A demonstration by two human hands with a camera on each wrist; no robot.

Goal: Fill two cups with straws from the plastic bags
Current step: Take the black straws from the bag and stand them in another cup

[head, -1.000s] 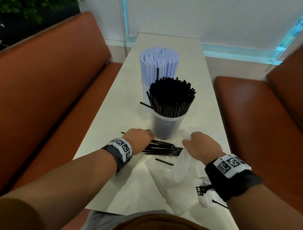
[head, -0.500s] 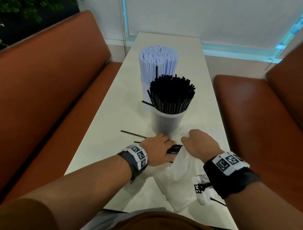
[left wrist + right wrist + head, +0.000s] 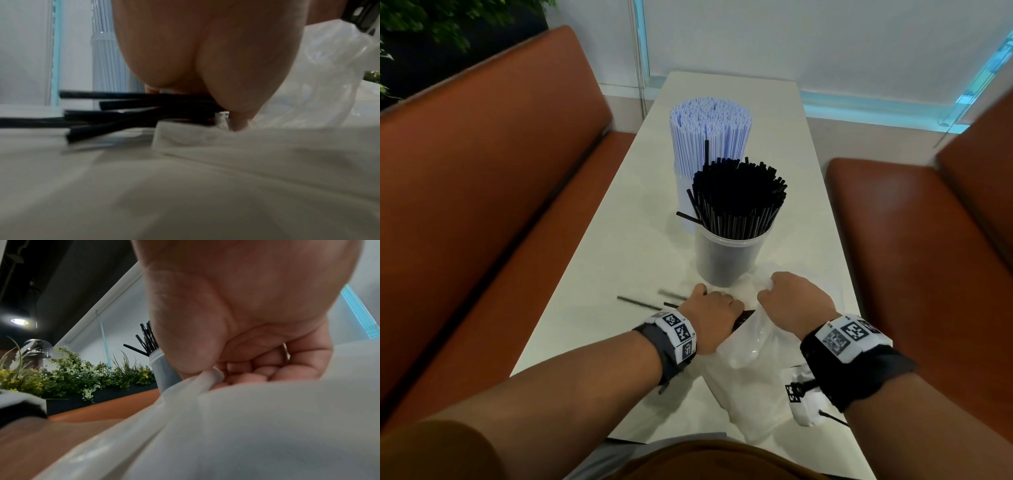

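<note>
Both cups stand on the white table (image 3: 619, 219) already packed with straws. The far cup (image 3: 681, 195) holds a tall, dense bundle of pale blue-and-white straws (image 3: 710, 133). The near cup (image 3: 729, 257), translucent and just in front of it, is crowded with black straws (image 3: 739, 198), one of which leans out sideways over the rim. Judged from this, the filling looks nearly done, and what is left is a small remainder of loose black straws (image 3: 643, 303) lying on the table beside the near cup.

The left hand (image 3: 710, 317) is down on that remainder. In the left wrist view its fingers curl over a handful of black straws (image 3: 131, 112) and clamp them against the tabletop at the mouth of the plastic bag (image 3: 750, 370); a few others lie free to the left of the hand (these are blurred in the head view). The right hand (image 3: 794, 305) pinches the bag's upper edge between thumb and curled fingers (image 3: 273, 369), holding it lifted and slack. The bag looks empty or nearly so, though its crumpled film hides part of the inside. A second, flatter bag (image 3: 654, 404) appears to lie under the left forearm.

The remaining work, as a judgement: lift the gathered handful into the near cup, collect the strays, and tuck in the straw that leans out.
</note>
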